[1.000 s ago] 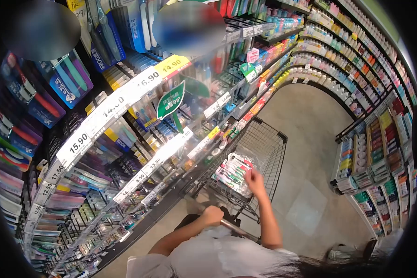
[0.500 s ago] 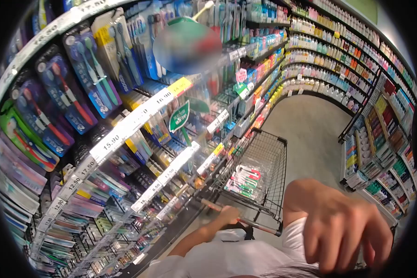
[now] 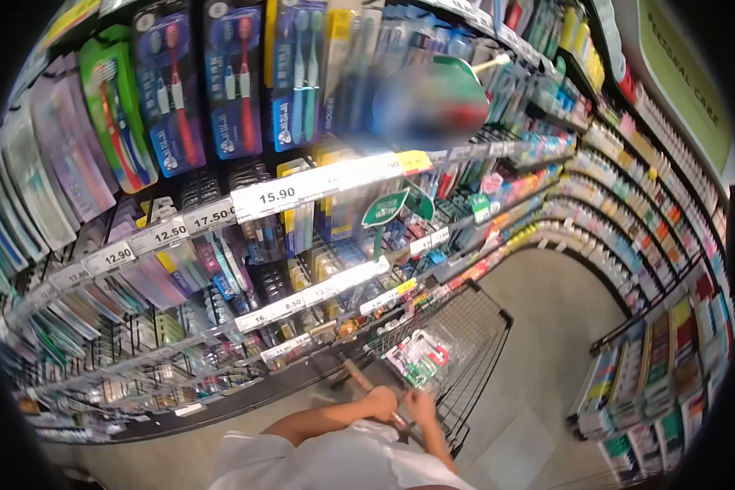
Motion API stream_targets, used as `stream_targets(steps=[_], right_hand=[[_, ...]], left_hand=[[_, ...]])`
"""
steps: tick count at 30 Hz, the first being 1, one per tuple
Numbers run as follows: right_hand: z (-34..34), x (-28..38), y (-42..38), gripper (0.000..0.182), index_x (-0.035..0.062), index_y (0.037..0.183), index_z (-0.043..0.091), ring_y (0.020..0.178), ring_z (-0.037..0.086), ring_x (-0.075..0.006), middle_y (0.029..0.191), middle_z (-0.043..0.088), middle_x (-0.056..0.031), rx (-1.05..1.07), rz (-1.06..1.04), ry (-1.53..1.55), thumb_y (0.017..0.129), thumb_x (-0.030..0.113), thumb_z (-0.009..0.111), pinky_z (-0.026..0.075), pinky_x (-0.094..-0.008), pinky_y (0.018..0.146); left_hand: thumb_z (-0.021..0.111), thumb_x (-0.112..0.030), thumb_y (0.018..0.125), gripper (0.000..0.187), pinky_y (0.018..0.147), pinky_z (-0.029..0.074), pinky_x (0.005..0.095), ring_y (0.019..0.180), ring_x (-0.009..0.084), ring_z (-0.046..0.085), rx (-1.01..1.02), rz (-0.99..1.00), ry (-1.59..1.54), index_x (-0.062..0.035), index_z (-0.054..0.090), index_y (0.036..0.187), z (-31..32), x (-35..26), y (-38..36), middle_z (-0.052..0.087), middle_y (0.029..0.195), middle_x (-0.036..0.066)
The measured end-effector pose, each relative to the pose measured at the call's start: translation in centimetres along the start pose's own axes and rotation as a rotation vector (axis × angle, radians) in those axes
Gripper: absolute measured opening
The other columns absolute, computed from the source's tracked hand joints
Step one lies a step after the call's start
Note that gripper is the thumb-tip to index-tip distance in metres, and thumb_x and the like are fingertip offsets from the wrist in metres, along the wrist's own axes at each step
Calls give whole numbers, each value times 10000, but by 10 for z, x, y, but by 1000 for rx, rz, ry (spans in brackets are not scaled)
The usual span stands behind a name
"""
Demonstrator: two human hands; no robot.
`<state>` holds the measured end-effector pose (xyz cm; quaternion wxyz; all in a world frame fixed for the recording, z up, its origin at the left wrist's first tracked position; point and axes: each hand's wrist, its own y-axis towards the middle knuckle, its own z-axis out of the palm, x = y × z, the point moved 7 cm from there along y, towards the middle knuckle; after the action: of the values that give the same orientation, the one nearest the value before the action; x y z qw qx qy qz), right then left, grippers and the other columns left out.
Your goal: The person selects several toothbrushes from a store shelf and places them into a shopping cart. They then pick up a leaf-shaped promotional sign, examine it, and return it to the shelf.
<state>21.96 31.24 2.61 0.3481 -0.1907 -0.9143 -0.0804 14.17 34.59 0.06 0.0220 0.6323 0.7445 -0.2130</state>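
Observation:
My left hand is wrapped around the bar handle of a black wire shopping cart. Close beside it, my right hand is closed near the handle's other end and the cart's rear edge. Whether it touches the handle, or what its fingers hold, I cannot make out. Clear plastic packs with red, white and green items, like packaged toothbrushes, lie inside the cart just beyond my hands.
Shelves of packaged toothbrushes with a price strip run along the left. Green leaf-shaped signs stick out from them. Curved shelves of bottles stand at the back right, and a display rack at the right. Grey floor lies between.
My right hand has come down from close to the camera to the cart handle area. The view has turned, so the toothbrush shelf looks more level. My left hand stays on the handle.

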Motion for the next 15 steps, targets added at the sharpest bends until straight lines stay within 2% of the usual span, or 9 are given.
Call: stream_targets(steps=[2,4,5,8,9,15], right_hand=[[39,-59,-24,276,56,781,615,674,579,-399,706,591,-225,3,203,-100,799,294,477,464,-455,624],[39,-61,-34,251,16,729,616,612,583,-369,645,574,-215,-77,211,-83,766,232,496,452,-446,573],[39,-60,-32,290,15,729,616,638,579,-385,659,577,-223,-38,239,-131,770,270,485,456,-457,607],[50,-65,-29,314,30,742,631,671,581,-389,704,588,-228,75,252,-142,770,302,477,457,-467,636],[56,-68,-29,320,58,798,644,692,584,-386,744,597,-221,134,267,-99,769,327,472,457,-468,653],[57,-78,-19,317,83,876,636,748,589,-371,794,612,-196,294,349,-55,771,329,464,461,-446,673]], left_hand=[[602,-259,624,239,633,492,399,699,307,623,-57,13,-9,-37,658,694,4,1,1,631,730,165],[610,-261,625,242,634,491,404,702,314,621,1,11,-37,-33,656,694,1,-2,-2,628,728,172],[602,-266,674,257,659,484,405,749,308,621,40,16,-22,-21,651,737,-1,-5,-5,630,768,176],[610,-272,668,265,656,484,406,742,308,621,60,54,-19,-20,648,739,6,-4,-2,628,755,173],[609,-255,660,254,650,485,403,732,305,621,85,46,-38,-19,647,743,1,-6,-4,627,753,173],[608,-198,616,208,622,490,386,693,294,621,122,59,-53,-18,638,716,10,0,15,625,722,166]])
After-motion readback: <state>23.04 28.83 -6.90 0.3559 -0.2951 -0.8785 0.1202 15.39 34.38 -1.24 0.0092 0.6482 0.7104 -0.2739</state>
